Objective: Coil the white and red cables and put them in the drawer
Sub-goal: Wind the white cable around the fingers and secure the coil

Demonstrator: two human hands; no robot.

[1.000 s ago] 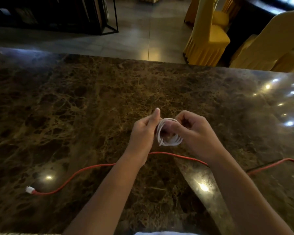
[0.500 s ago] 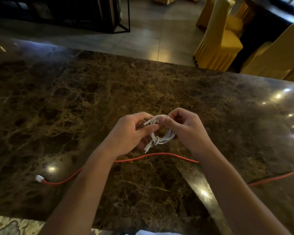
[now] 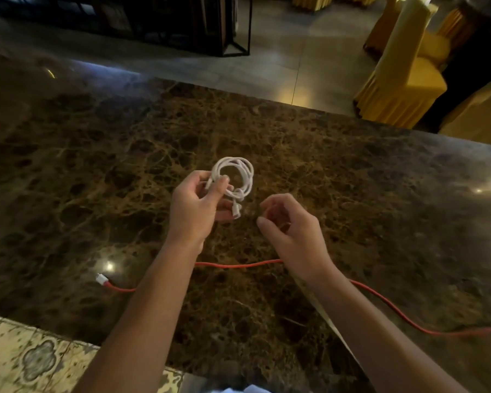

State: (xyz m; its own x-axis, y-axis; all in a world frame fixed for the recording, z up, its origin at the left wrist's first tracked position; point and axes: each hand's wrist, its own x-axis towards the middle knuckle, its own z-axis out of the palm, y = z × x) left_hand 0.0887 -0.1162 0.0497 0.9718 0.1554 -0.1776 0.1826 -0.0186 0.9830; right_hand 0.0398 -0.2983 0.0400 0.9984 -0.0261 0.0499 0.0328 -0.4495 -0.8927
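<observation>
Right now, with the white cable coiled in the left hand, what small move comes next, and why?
Probably bring the right hand, which holds nothing, down to the red cable lying uncoiled on the marble counter just below it. The white cable already sits coiled in the left hand, and no drawer shows in view.

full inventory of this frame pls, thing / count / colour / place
white cable: 1, white, coiled, held above the table centre
red cable: 1, red with a white plug, uncoiled on the table, running from near left to right edge
table: 1, dark brown marble, fills most of the view
chairs: several, yellow covers, far right beyond the table
frame stand: 1, black metal, on the floor at the far side
left hand: 1, grips the white cable
right hand: 1, fingers loosely curled, holds nothing, beside the coil
</observation>
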